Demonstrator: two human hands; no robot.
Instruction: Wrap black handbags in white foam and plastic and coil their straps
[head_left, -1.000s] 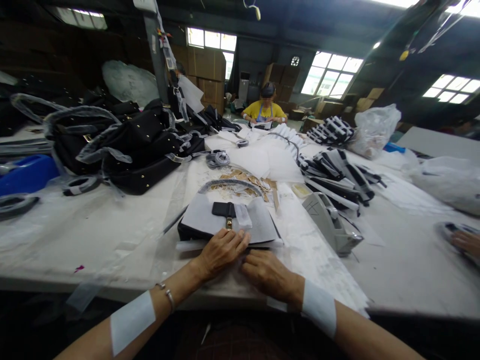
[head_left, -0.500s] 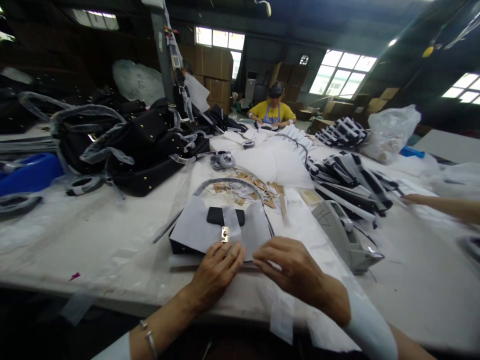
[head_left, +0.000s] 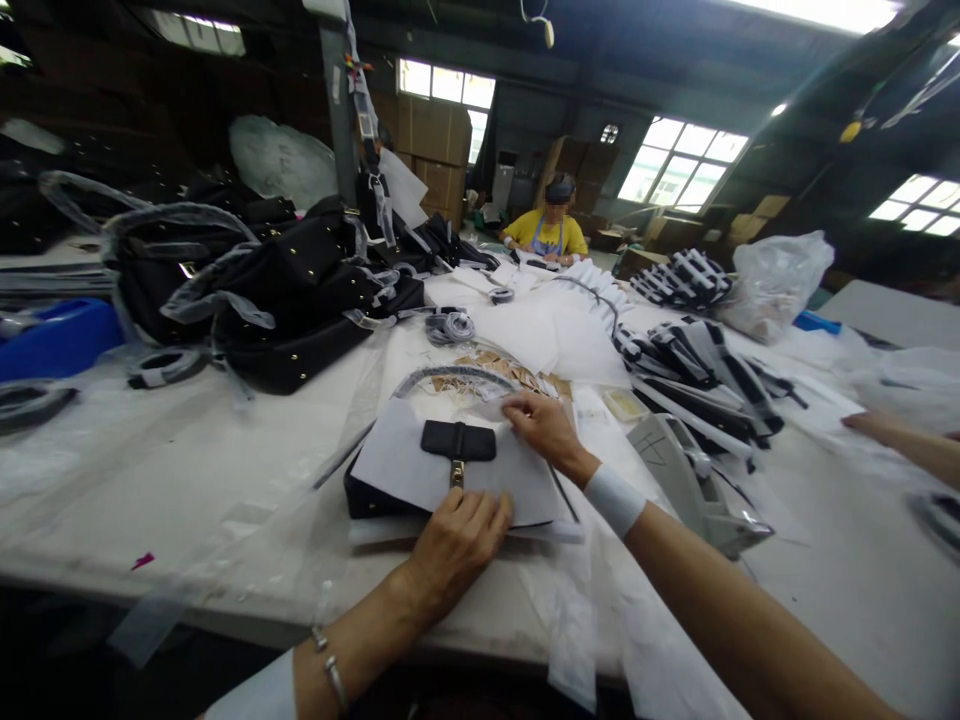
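Note:
A black handbag lies on the white-covered table, and a pale grey paper sheet covers most of it. A black strap tab with a gold clasp sits on top of the sheet. My left hand rests flat on the sheet's near edge, right beside the clasp. My right hand reaches over the sheet's far right corner, its fingertips on the paper. I cannot tell whether those fingers pinch it. Beyond the bag lies a curved handle wrapped in plastic.
Tan leather scraps lie behind the bag, with a grey tape dispenser and stacked black-and-white straps to the right. Wrapped black handbags are piled left. A co-worker's hand enters from the right; another person sits opposite.
My right hand has moved from the sheet's near edge to its far right corner. The white strip over the clasp no longer shows. The view has shifted slightly.

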